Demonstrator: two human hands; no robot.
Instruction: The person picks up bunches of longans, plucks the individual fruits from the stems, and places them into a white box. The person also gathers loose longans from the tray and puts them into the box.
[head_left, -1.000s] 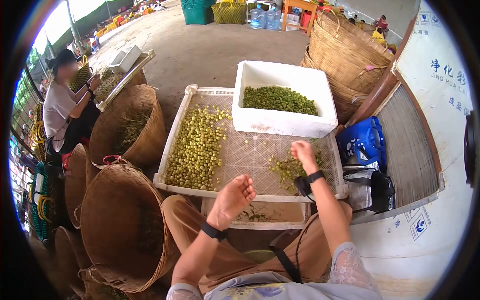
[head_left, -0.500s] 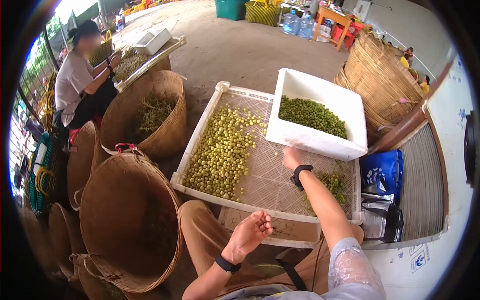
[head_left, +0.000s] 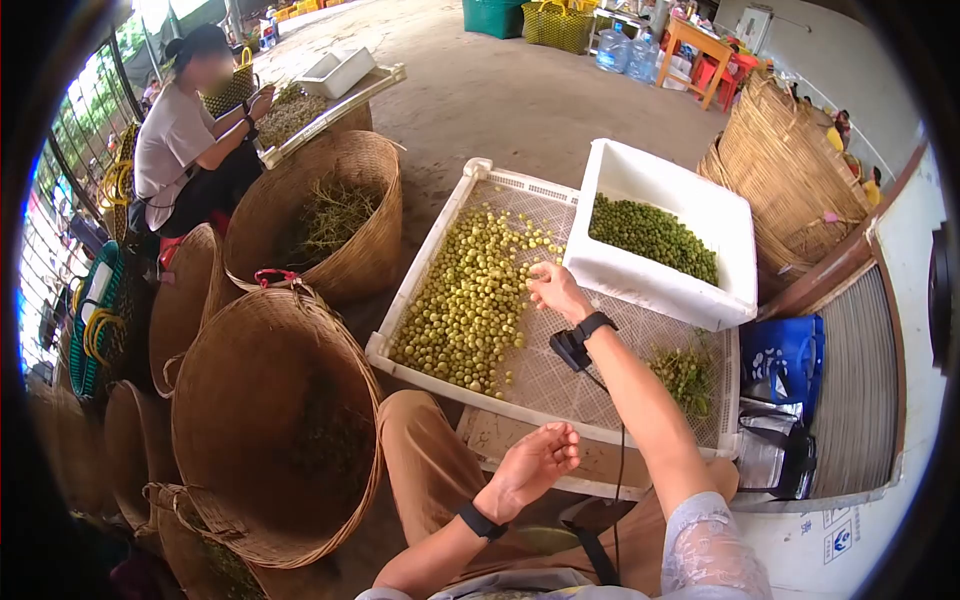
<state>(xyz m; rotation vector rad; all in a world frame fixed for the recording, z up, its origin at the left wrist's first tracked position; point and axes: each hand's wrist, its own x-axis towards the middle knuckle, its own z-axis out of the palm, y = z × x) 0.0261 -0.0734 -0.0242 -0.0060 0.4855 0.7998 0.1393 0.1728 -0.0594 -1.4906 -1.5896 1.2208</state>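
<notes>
**Right hand** (head_left: pixel 558 292): arm stretched forward and to the left over the white tray (head_left: pixel 432 262), forearm bare. Black wristband (head_left: pixel 595 324) at the wrist, small black device (head_left: pixel 570 348) hanging beneath it on a thin cable.
Grip: fingers (head_left: pixel 541 272) drawn together, tips down at the right edge of the yellow-green fruit (head_left: pixel 465 300) spread over the tray's left half. Touching the fruit or just above it. Cannot tell whether one fruit pinched or the grip released.

**Left hand** (head_left: pixel 540 458): held low over the lap, elbow bent, palm up, dark band at the wrist.
Grip: released, fingers loosely curled, nothing seen inside. Near rim of the tray just beyond it.

**Around the right grip:**
- White foam box (head_left: pixel 680 290) just to its right, set on the tray's far right corner, part filled with darker green fruit (head_left: pixel 650 235).
- Stemmed green bunch (head_left: pixel 686 372) on the mesh, right of the grip and nearer the body.
- Bare mesh between grip and bunch.

**Left of the left grip:**
- Large woven basket (head_left: pixel 250 400) beside the knee.
- Second basket (head_left: pixel 375 235) beyond it, with twigs inside, against the tray's left side.
- Seated person (head_left: pixel 180 150) well beyond, at another tray.

**Far right of both grips:** blue bag (head_left: pixel 785 355).
</notes>
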